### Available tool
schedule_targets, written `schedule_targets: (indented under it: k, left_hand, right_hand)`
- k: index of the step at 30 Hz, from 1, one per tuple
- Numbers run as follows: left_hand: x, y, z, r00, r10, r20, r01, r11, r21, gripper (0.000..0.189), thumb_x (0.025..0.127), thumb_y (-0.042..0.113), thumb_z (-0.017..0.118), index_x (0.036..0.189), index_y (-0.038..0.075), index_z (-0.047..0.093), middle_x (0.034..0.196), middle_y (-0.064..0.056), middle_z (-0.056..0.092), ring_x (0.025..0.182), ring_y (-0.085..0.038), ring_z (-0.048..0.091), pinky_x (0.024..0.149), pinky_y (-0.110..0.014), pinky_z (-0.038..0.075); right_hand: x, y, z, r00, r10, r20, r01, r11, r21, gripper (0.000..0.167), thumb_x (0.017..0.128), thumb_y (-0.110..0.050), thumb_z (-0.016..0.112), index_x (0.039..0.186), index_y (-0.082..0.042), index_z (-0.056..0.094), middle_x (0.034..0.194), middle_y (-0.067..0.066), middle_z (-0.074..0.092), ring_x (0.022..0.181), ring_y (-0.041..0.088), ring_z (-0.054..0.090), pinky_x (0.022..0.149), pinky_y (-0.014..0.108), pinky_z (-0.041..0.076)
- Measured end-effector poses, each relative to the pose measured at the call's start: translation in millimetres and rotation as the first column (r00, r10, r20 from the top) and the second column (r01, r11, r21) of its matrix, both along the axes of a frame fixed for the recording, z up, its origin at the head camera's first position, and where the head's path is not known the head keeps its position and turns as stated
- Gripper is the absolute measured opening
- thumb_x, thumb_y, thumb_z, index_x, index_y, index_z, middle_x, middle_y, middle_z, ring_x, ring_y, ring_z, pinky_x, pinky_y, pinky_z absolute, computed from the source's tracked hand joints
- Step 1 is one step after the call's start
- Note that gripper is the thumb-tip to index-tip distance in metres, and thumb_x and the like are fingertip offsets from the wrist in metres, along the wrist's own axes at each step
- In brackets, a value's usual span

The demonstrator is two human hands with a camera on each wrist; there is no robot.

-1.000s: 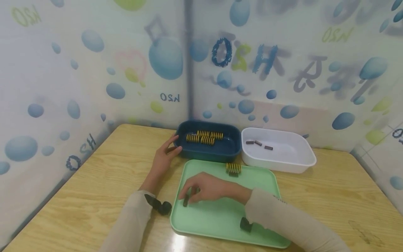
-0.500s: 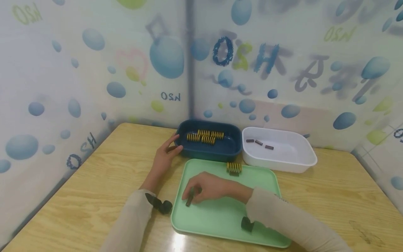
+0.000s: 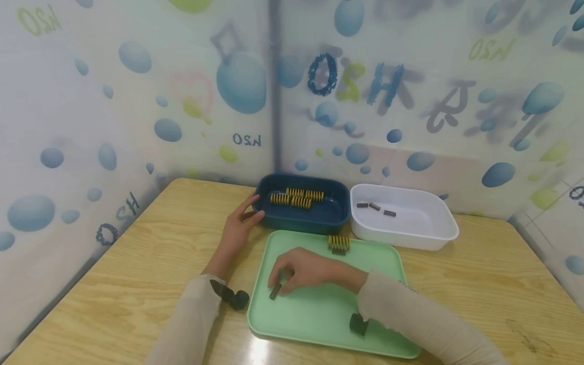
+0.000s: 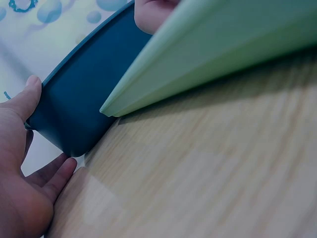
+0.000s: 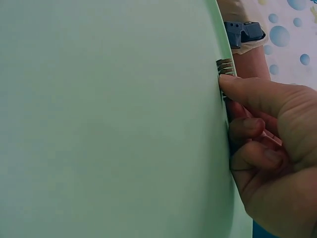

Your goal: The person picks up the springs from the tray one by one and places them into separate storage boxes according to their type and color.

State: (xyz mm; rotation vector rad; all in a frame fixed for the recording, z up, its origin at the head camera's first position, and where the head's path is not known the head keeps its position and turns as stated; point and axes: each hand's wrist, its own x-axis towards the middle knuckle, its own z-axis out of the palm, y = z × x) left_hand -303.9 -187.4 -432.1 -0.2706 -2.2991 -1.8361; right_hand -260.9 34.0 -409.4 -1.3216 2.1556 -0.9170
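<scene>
In the head view my right hand (image 3: 303, 268) is low over the left part of the green tray (image 3: 319, 319). Thumb and finger pinch a small dark coil spring (image 3: 275, 291), whose coils (image 5: 225, 66) stick out past the thumb in the right wrist view. My left hand (image 3: 235, 228) touches the left end of the dark blue bin (image 3: 296, 223) with fairly straight, spread fingers. Several yellow springs (image 3: 301, 203) lie inside that bin. A yellow spring (image 3: 339, 242) and a small dark spring (image 3: 339, 251) lie together at the tray's far edge.
A white bin (image 3: 401, 238) stands right of the blue one, holding three small dark springs (image 3: 374, 206). Both bins sit behind the tray on a wooden table (image 3: 150, 263). A patterned wall covering (image 3: 205, 101) rises behind the table.
My right hand has shifted slightly right with the small dark spring, which now tilts more. The left hand stays at the blue bin.
</scene>
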Motion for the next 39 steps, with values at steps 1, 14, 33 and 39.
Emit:
schedule_targets:
  k: [1, 14, 33, 39]
  left_hand:
    - [0.1, 0.0, 0.2, 1.000, -0.001, -0.002, 0.001, 1.000, -0.002, 0.053, 0.094, 0.025, 0.063, 0.143, 0.016, 0.046, 0.155, 0.000, 0.028, 0.121, -0.033, 0.050, 0.097, -0.045, 0.044]
    - [1.3, -0.3, 1.0, 1.000, 0.000, 0.005, 0.000, 1.000, 0.014, 0.052, 0.093, 0.026, 0.064, 0.142, 0.017, 0.047, 0.155, 0.001, 0.029, 0.121, -0.031, 0.051, 0.097, -0.045, 0.043]
    - [2.4, 0.8, 2.5, 1.000, -0.002, 0.014, 0.001, 1.000, 0.022, 0.053, 0.093, 0.026, 0.064, 0.142, 0.018, 0.047, 0.154, 0.007, 0.030, 0.121, -0.031, 0.051, 0.098, -0.044, 0.043]
    - [1.9, 1.4, 2.7, 1.000, 0.012, 0.026, -0.012, 1.000, 0.007, 0.053, 0.093, 0.026, 0.064, 0.142, 0.019, 0.047, 0.153, 0.008, 0.030, 0.121, -0.031, 0.051, 0.098, -0.042, 0.043]
  right_hand:
    - [-0.1, 0, 0.0, 1.000, 0.001, 0.001, -0.001, 1.000, 0.000, 0.019, 0.079, -0.014, 0.079, 0.095, -0.023, 0.074, 0.084, -0.016, 0.064, 0.061, 0.003, 0.053, 0.055, 0.020, 0.045]
    - [2.6, 0, 5.3, 1.000, 0.006, 0.012, -0.006, 1.000, 0.016, 0.015, 0.081, -0.016, 0.078, 0.095, -0.021, 0.074, 0.082, -0.015, 0.064, 0.060, 0.003, 0.050, 0.055, 0.018, 0.043]
    - [-3.9, 5, 31.8, 0.999, -0.053, -0.006, 0.053, 0.998, -0.030, 0.014, 0.085, -0.022, 0.074, 0.098, -0.027, 0.073, 0.093, -0.019, 0.067, 0.073, 0.007, 0.059, 0.063, 0.024, 0.048]
    - [-13.2, 19, 44.7, 0.994, -0.099, -0.035, 0.097, 0.993, -0.072, 0.014, 0.085, -0.024, 0.075, 0.098, -0.029, 0.073, 0.093, -0.018, 0.069, 0.068, 0.010, 0.058, 0.056, 0.023, 0.043]
